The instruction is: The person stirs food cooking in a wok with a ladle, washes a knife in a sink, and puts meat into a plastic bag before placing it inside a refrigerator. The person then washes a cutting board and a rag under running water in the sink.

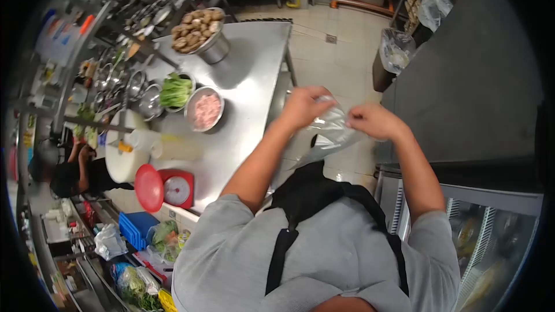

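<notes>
A clear plastic bag (328, 134) hangs between my two hands, in front of the black apron. My left hand (306, 107) pinches the bag's upper left edge, fingers closed. On the other side my right hand (376, 121) grips the bag's right edge between thumb and fingers. The bag looks thin and flat. To the left, on the steel table (245, 101), sit a metal bowl of pink raw meat (207, 110) and a bowl of green leafy vegetable (175, 91).
A pot heaped with brown mushroom-like pieces (198, 32) stands at the table's far end. A red dial scale (176, 189) is at its near end. A lined bin (393, 58) stands right, beside a grey cabinet (468, 86). Another person (81, 173) works at far left.
</notes>
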A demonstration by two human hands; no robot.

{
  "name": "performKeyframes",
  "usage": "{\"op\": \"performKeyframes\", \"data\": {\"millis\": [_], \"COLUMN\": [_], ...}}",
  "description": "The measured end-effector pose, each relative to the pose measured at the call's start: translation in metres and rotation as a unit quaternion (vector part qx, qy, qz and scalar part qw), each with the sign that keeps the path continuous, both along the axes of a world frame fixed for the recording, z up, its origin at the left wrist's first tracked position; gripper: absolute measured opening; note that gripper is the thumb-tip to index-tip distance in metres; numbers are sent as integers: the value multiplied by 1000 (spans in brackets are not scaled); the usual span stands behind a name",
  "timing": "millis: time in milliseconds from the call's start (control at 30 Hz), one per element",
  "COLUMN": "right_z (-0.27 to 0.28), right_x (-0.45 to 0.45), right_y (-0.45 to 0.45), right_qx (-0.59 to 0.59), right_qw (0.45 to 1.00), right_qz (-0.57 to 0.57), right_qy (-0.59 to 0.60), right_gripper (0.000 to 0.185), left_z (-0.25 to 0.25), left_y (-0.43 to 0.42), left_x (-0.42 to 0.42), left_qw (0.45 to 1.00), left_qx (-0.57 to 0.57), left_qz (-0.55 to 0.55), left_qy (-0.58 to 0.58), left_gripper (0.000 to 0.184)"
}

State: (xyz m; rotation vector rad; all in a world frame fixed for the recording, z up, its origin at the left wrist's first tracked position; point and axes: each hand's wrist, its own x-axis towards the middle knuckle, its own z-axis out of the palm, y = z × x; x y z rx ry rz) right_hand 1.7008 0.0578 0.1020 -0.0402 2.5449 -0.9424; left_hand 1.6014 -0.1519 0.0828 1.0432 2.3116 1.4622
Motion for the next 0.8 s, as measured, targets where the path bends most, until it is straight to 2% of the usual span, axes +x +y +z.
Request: {"op": "performKeyframes", "data": {"millis": [67, 100, 167, 200, 267, 300, 333, 367, 400, 467, 500, 567, 600, 633, 667, 733, 767, 800], "right_z": [-16, -18, -19, -26, -46, -57, -68, -73, -72, -86, -87, -87, -94, -107, -111, -107, -101, -110], "right_x": [-44, -65, -103, -119, -150, -161, -169, -177, -185, -202, -213, -241, -259, -279, -296, -324, -340, -356], "right_y": [28, 40, 63, 79, 112, 127, 139, 148, 147, 152, 152, 166, 186, 206, 226, 272, 296, 325], "right_qx": [-96, -88, -111, -103, 70, 76, -120, -314, -387, -375, -376, -387, -389, -479, -564, -582, -594, -569], "right_qw": [986, 988, 988, 988, 959, 956, 900, 789, 738, 764, 758, 748, 743, 667, 580, 591, 607, 622], "right_qz": [21, 8, -90, -102, -254, -265, -403, -514, -537, -508, -513, -533, -537, -570, -588, -559, -528, -538], "right_qy": [132, 130, 56, 56, 102, 105, 113, 121, 131, 132, 143, 81, 90, 42, -7, -7, -12, 8], "right_gripper": [24, 24, 25, 25, 24, 24, 21, 19, 15, 10, 10, 9, 9, 12, 16, 17, 18, 21], "left_z": [-4, -8, -8, -7, 3, 3, 1, -6, -16, -37, -49, -72, -84, -95, -100, -96, -95, -96], "left_y": [15, 25, 56, 74, 109, 118, 124, 134, 148, 186, 205, 251, 272, 291, 310, 346, 355, 362], "left_x": [-46, -70, -106, -120, -141, -147, -151, -158, -164, -177, -187, -210, -228, -253, -281, -339, -371, -408], "left_qw": [998, 998, 994, 995, 957, 973, 985, 992, 972, 931, 933, 956, 954, 954, 927, 850, 856, 796], "left_qx": [34, 29, 45, 53, 157, 126, 91, 73, 48, 8, 5, 84, 78, 72, 65, 102, 111, 178], "left_qz": [39, 48, 95, 83, 173, 152, 130, 59, -13, -69, -80, -89, -69, -76, -67, -21, -7, 12], "left_qy": [-48, -38, 5, 2, 172, 122, 74, -81, -231, -357, -350, -267, -282, -280, -362, -516, -506, -579], "left_gripper": [21, 22, 25, 25, 30, 30, 29, 29, 29, 26, 26, 30, 25, 25, 22, 14, 14, 15]}}
